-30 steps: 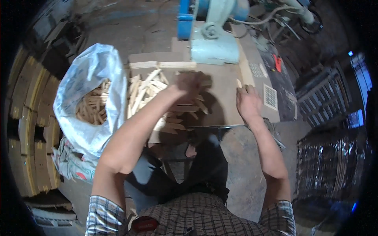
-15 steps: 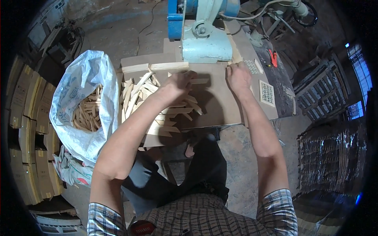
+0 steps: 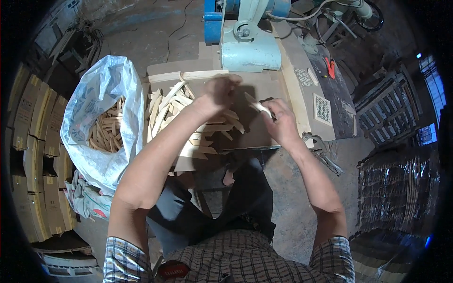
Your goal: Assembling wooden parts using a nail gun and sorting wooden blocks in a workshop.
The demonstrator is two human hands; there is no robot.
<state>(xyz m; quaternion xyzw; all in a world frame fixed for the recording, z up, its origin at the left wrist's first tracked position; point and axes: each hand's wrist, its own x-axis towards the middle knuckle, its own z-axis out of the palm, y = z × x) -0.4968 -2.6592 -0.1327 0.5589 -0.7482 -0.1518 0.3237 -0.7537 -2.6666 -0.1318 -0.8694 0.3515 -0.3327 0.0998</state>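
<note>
My right hand [image 3: 281, 120] grips a short pale wooden strip [image 3: 255, 101], its pointed end angled up and left over the cardboard work surface [image 3: 257, 134]. My left hand [image 3: 222, 89] hangs over the upper right of a loose pile of pale wooden strips [image 3: 167, 108], fingers bent but smeared by motion, so what they hold, if anything, is unclear. Behind the pile lie longer wooden bars [image 3: 203, 75]. A wooden rail [image 3: 288, 56] runs along the board's right side.
A pale blue machine [image 3: 250, 56] stands at the back. A white woven sack [image 3: 78, 118] of wood pieces is at left, beside stacked cartons [image 3: 35, 155]. Orange-handled pliers [image 3: 330, 68] and patterned panels [image 3: 322, 108] lie right. Wrapped bundles [image 3: 391, 198] stand farther right.
My right hand has come from the rail leftward and toward me, now with a strip in it. My left hand has risen slightly; the strip that jutted from it is out of sight.
</note>
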